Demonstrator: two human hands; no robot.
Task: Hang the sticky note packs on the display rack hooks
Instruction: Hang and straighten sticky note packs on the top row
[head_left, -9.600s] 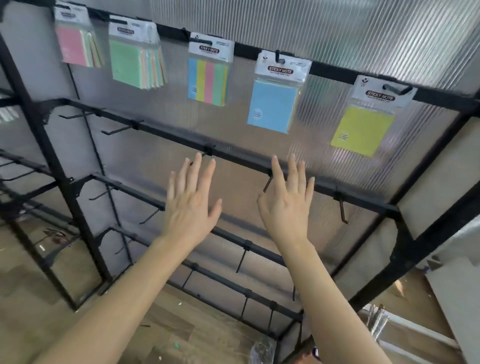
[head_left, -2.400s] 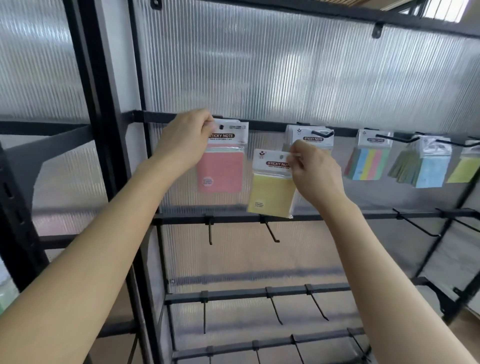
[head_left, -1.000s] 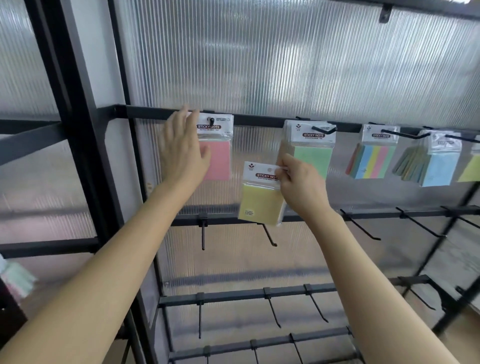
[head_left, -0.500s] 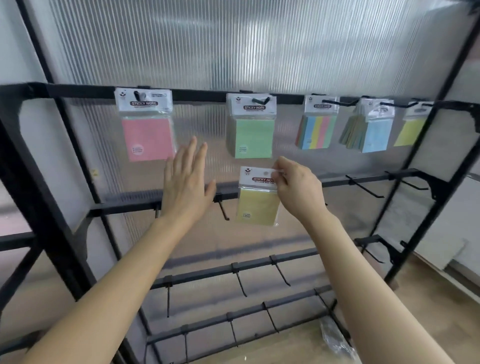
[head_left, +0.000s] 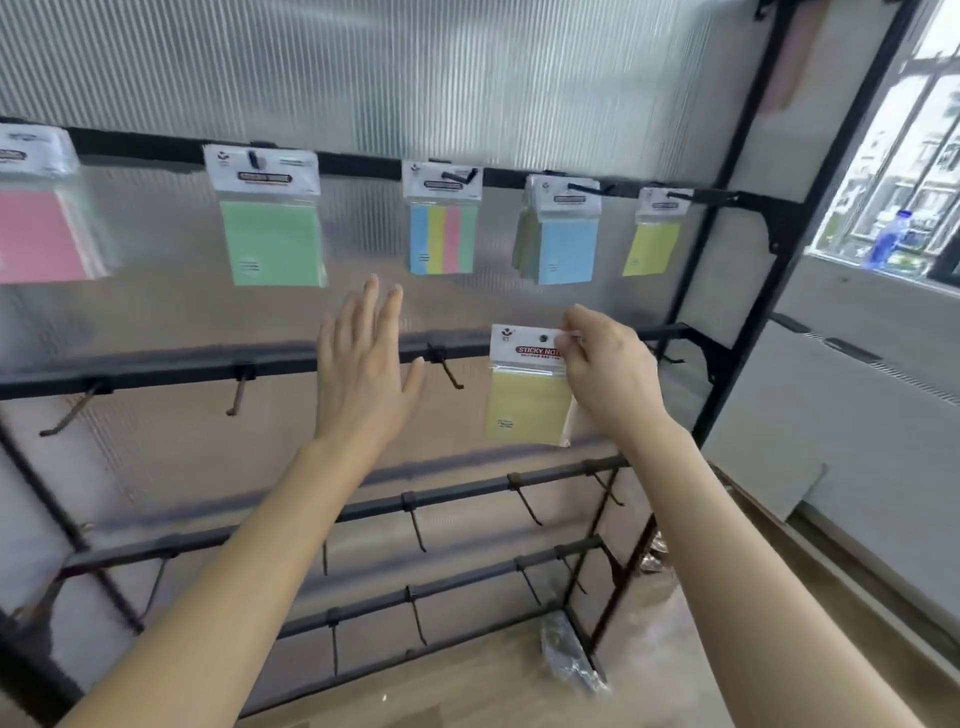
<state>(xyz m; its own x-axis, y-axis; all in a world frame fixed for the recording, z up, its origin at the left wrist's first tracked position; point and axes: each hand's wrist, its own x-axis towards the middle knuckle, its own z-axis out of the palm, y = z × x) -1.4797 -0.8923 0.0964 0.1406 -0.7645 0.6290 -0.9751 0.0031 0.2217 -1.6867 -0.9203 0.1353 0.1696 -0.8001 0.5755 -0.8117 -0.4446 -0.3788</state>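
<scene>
My right hand (head_left: 610, 379) pinches the white header card of a yellow sticky note pack (head_left: 524, 400) and holds it in front of the second bar (head_left: 182, 366) of the black display rack. To its left my left hand (head_left: 363, 374) is raised flat, fingers straight, holding nothing. A bare hook (head_left: 449, 371) juts from the second bar between my hands. On the top bar hang a pink pack (head_left: 41, 228), a green pack (head_left: 270, 234), a striped pack (head_left: 441, 228), a blue pack (head_left: 563, 241) and a small yellow pack (head_left: 654, 241).
Lower bars (head_left: 467, 493) carry several bare hooks. A ribbed translucent panel (head_left: 415, 67) backs the rack. The rack's right post (head_left: 737, 260) stands beside a white wall and a window with a blue bottle (head_left: 888, 236). Crumpled plastic (head_left: 569, 654) lies on the wooden floor.
The view has swung right along the rack. My right hand has carried the yellow pack rightward and up to the second bar. My left hand has followed, staying flat.
</scene>
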